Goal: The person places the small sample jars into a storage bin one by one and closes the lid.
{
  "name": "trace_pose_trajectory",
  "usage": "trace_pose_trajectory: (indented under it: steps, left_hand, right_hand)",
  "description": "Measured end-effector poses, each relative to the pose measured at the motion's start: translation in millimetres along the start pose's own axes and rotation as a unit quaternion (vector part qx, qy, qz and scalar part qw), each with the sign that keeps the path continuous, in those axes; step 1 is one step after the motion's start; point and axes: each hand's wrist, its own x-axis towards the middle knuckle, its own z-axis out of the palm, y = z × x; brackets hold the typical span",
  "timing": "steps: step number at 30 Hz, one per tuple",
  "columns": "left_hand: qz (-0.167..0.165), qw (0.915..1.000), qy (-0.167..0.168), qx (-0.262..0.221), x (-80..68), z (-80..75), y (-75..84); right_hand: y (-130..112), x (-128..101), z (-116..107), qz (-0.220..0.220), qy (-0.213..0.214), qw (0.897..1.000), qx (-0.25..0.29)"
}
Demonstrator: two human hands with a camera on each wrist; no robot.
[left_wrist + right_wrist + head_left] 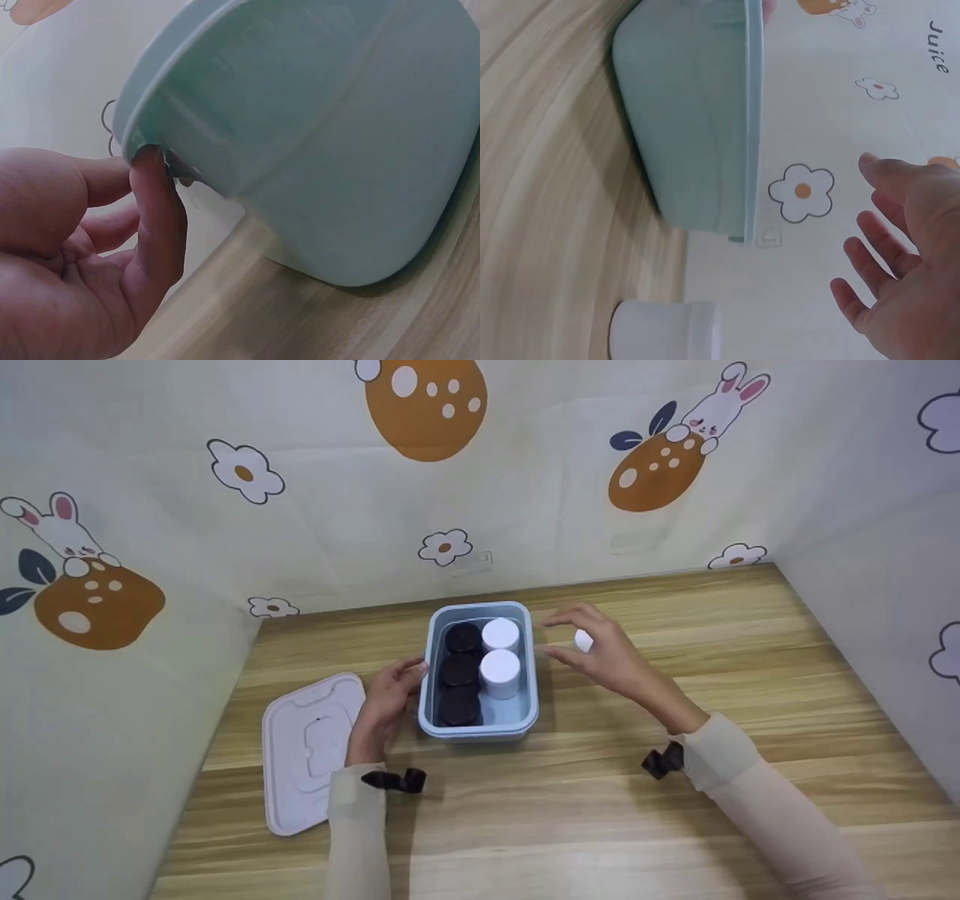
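Note:
A light blue plastic storage box [478,732] stands on the wooden table. Inside it, black-topped jars [459,669] form a row on the left, beside two white jars [500,673] on the right. My left hand [390,694] holds the box's left rim, its curled fingers at the lip in the left wrist view. To the right of the box, my right hand [604,652] hovers with thumb and fingers spread apart, holding nothing. Another white jar [664,330] stands on the table near that hand, mostly hidden behind it in the head view.
A pale lid [300,750] lies flat on the table left of the box, partly under the left forearm. Patterned cloth walls [525,510] with rabbits and flowers border the table at the back and sides. Black camera mounts [664,760] sit on both wrists.

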Motion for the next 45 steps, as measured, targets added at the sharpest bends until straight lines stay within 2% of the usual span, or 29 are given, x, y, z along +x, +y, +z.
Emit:
trace_pose_trajectory:
  steps: [9,14,23,28,36,45]
  left_hand:
    - [-0.014,0.9999,0.001,0.0,-0.3,-1.9,-1.4]
    - [-0.008,0.9999,-0.008,-0.003,-0.1,-0.8,-1.1]
    - [0.001,0.9999,-0.004,0.013,-1.0,-1.9,-1.4]
    - [0.004,0.9999,-0.008,0.006,-1.4,-2.3,-1.4]
    - [-0.008,0.9999,0.007,0.008,-0.5,-2.0,-1.4]
    - [-0.001,0.9997,-0.015,-0.019,0.2,1.3,-0.4]
  right_hand:
    - [26,-18,-12,0.097,0.041,0.994,0.031]
    - [42,-23,-16,0.137,0.041,0.988,0.059]
    - [68,-26,-18,0.225,0.028,0.966,0.125]
    - [75,-27,-17,0.254,0.019,0.956,0.145]
    - [88,-30,-14,0.284,0.003,0.934,0.216]
    - [95,-31,-8,0.301,-0.025,0.932,0.2]
